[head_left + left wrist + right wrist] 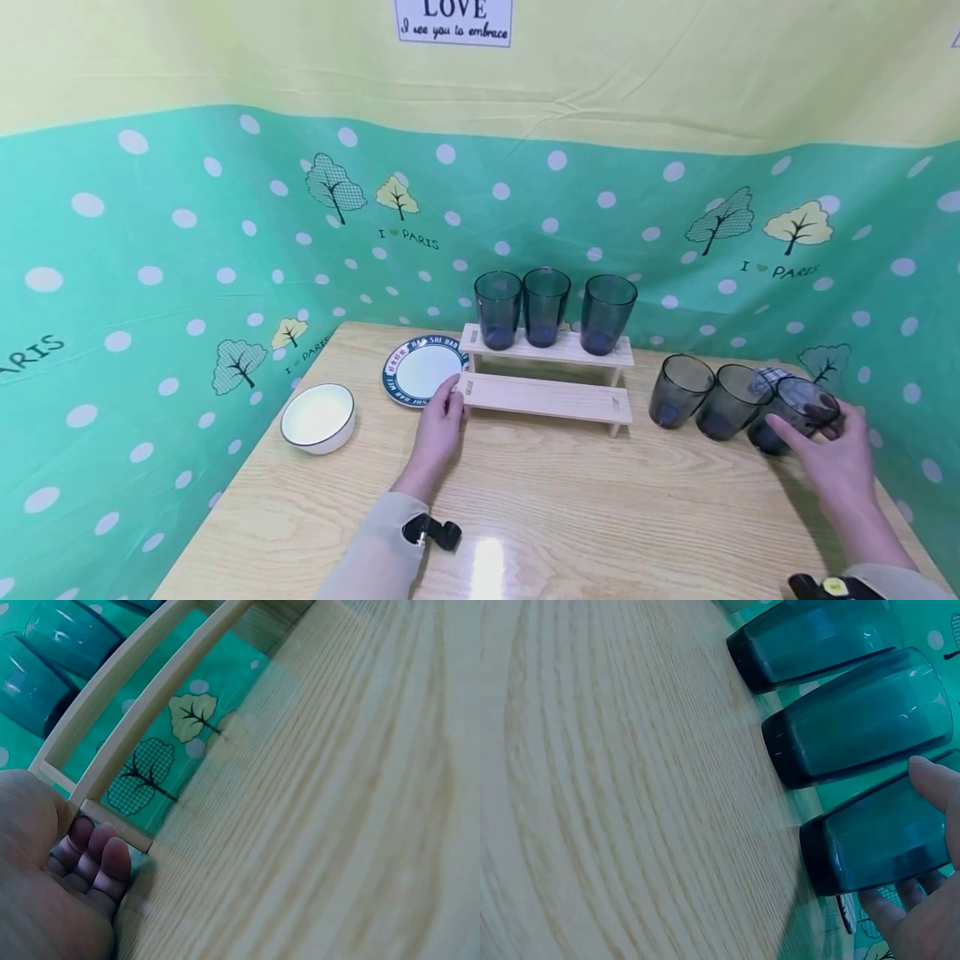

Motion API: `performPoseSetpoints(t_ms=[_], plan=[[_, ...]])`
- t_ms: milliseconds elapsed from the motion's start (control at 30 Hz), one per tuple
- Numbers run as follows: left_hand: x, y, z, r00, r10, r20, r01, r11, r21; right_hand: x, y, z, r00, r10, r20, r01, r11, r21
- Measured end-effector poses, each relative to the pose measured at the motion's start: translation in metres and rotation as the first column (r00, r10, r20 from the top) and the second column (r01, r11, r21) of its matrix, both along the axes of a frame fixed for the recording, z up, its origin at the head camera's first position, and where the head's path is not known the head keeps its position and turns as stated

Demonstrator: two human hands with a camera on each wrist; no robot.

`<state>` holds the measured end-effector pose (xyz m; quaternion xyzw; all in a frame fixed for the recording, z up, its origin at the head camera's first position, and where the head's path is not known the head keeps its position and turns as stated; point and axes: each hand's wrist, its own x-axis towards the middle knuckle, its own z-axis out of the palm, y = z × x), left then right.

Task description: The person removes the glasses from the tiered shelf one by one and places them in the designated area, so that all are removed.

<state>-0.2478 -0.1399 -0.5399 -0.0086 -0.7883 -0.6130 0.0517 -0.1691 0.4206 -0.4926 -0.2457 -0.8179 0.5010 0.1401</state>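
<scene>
My left hand [438,432] grips the left end of the lower tier of a two-step wooden rack [536,396], its fingers curled by the leg in the left wrist view. Three dark tinted glasses stand upright on the upper tier, among them the right one [608,312]. On the right, my right hand [842,458] holds the outermost dark glass [877,836] of a row of three, thumb on the near side and fingers beyond. Beside it stand the middle glass [731,404] and the left glass [678,392] of that row, upright on the table.
A white bowl [318,417] with a dark rim sits near the table's left edge. Between it and the rack lies a blue-rimmed plate [423,371], close to the left forearm. A checked cloth [772,377] shows behind the right glasses. Patterned curtain [555,225] hangs behind the table [570,508].
</scene>
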Motion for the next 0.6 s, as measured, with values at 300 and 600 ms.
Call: performPoseSetpoints(t_ms=[300,600], plan=[[-0.001,0.001,0.001,1.0,0.001,0.001,-0.001,1.0,-0.004,0.002,0.001,0.0,0.998,0.065,-0.004,-0.065,0.998,-0.006],[0.0,0.0,0.0,1.0,-0.003,-0.001,0.003,1.0,0.006,0.013,0.001,0.024,0.991,0.128,0.023,-0.129,0.991,0.024]])
